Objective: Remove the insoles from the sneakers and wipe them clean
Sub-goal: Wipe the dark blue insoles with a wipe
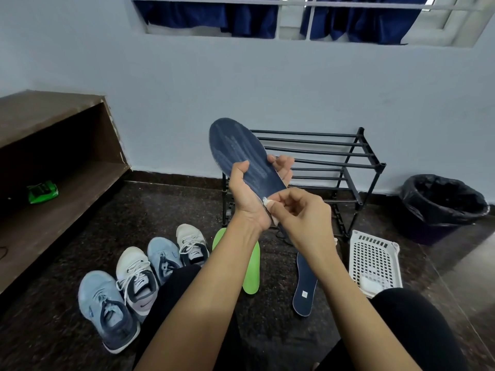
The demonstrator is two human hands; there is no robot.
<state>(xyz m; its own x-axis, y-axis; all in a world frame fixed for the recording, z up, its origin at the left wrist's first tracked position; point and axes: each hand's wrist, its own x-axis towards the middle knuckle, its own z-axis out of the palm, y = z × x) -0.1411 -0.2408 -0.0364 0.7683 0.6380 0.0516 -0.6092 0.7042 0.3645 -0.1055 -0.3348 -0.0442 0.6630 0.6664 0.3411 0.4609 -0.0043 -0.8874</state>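
Note:
My left hand point(247, 192) grips a dark blue insole point(238, 152) around its middle and holds it upright, toe end up, with pale wet streaks on its face. My right hand point(297, 210) pinches a small white wipe point(267, 202) against the insole's heel end. A second dark blue insole point(305, 285) lies on the floor to the right. A green insole point(251, 271) lies beside my left forearm. Several sneakers stand in a row on the floor at the left: a light blue one point(107, 309), a white one point(138, 279), another light blue one point(163, 258) and another white one point(191, 245).
A black metal shoe rack point(348, 156) stands against the wall behind my hands. A white perforated basket point(375, 259) lies at the right, with a black-lined bin point(442, 204) beyond it. A brown shelf point(53, 162) at the left holds a green packet point(42, 192).

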